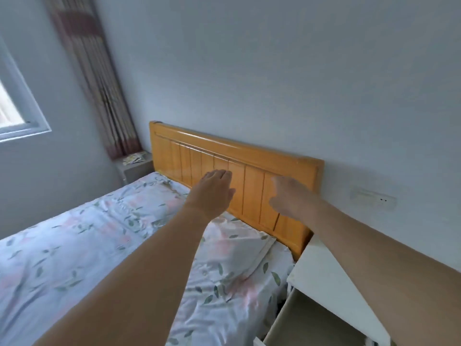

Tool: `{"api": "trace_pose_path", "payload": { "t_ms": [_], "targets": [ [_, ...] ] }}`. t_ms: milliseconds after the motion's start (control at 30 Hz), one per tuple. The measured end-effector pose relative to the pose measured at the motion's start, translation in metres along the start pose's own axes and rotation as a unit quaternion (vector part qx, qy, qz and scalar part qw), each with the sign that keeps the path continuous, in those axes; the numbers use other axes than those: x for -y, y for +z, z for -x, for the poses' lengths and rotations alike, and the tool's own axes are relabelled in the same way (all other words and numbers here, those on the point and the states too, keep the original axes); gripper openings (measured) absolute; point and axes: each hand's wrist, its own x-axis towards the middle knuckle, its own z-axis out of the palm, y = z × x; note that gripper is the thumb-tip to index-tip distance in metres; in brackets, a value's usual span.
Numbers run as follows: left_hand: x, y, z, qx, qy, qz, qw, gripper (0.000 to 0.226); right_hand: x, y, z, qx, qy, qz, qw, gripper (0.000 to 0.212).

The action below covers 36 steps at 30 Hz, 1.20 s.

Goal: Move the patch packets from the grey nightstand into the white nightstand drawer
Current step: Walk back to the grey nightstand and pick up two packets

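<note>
Both hands empty, packets far across the bed.
The left hand point(214, 191) and the blurred right hand point(289, 198) are open; carried loosely, patch packets point(134, 158) may fall before reaching the white nightstand drawer point(306, 323).

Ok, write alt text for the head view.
Both hands, left and right, reach empty over a bed toward its wooden headboard. Packets lie on the far grey nightstand; the white nightstand's drawer is open nearby.
</note>
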Motion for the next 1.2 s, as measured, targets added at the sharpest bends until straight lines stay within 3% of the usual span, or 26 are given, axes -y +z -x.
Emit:
{"api": "trace_pose_path", "payload": {
  "t_ms": [267,433,533,767,967,1100,1200],
  "targets": [
    [0.176,-0.097,0.217,-0.003,-0.224,-0.107,0.969,0.047,0.253,0.033,0.042,0.015,-0.247,0.02,0.969,0.041],
    [0.252,-0.164,0.419,-0.003,-0.375,-0.131,0.918,0.048,0.429,0.085,0.14,0.04,-0.385,-0.01,0.922,0.034],
    [0.283,-0.205,0.55,0.002,-0.455,-0.153,0.877,0.047,0.532,0.119,0.222,0.064,-0.462,-0.028,0.884,0.043],
    [0.291,-0.298,0.831,-0.006,-0.607,-0.184,0.773,0.052,0.725,0.184,0.449,0.122,-0.611,-0.076,0.779,0.045],
    [0.274,-0.36,1.014,-0.028,-0.71,-0.202,0.674,0.049,0.841,0.217,0.612,0.173,-0.69,-0.093,0.696,0.028],
    [0.277,-0.385,1.109,-0.028,-0.756,-0.197,0.623,0.051,0.908,0.246,0.692,0.198,-0.719,-0.096,0.659,0.043],
    [0.297,-0.399,1.176,-0.017,-0.772,-0.205,0.601,0.05,0.963,0.275,0.743,0.21,-0.732,-0.078,0.644,0.043]
  ]
}}
